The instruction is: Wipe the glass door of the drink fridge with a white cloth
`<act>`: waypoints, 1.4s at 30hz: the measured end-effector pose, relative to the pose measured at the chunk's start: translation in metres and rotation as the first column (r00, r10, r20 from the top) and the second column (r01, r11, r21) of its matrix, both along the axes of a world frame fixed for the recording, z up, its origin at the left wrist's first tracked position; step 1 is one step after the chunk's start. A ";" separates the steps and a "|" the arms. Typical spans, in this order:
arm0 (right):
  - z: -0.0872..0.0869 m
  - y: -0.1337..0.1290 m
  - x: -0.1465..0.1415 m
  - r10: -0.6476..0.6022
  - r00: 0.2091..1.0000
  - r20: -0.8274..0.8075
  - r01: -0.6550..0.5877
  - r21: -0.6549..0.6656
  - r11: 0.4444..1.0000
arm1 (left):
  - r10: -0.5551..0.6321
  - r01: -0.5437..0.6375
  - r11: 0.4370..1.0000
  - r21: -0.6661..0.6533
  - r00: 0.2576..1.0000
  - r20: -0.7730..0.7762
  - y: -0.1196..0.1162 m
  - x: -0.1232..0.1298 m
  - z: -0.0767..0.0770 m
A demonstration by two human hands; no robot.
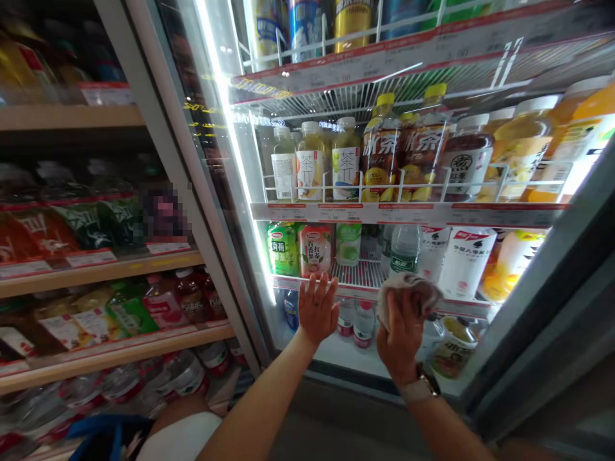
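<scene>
My left hand [318,308] is spread with fingers up, seemingly flat against the glass door [365,262] of a lit drinks fridge. Behind its fingertips stand a red-labelled drink bottle [314,251] and a green one [282,248]. Farther right, my right hand [400,333] presses a crumpled greyish cloth [417,293] to the glass, fingers bent over it. The cloth covers the lower part of a clear water bottle [405,246]. A watch [427,379] is on my right wrist.
Bottled drinks line the fridge's wire shelves [413,214], with cans at the top. A dark door frame [533,307] slants along the right. To the left, wooden shelves [110,269] hold more bottles. A blue item [106,429] lies at the lower left.
</scene>
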State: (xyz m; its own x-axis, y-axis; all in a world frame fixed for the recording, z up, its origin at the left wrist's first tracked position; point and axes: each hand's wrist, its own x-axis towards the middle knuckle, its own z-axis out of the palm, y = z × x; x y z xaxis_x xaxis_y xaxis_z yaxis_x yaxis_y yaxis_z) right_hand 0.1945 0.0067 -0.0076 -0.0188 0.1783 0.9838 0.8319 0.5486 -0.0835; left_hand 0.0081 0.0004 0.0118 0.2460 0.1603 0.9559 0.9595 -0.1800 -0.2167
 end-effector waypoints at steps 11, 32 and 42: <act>-0.037 -0.014 -0.014 0.145 0.937 0.318 -0.134 -0.056 0.989 | -0.007 0.008 1.000 0.012 1.000 -0.008 0.002 -0.003 -0.002; -0.024 -0.017 -0.039 0.108 0.968 0.228 -0.103 -0.033 0.994 | 0.022 -0.021 1.000 0.018 1.000 -0.022 0.000 -0.003 0.001; 0.018 0.000 0.026 -0.048 0.999 0.018 0.048 -0.006 0.999 | -0.024 0.024 0.999 0.022 1.000 0.002 0.001 -0.001 0.000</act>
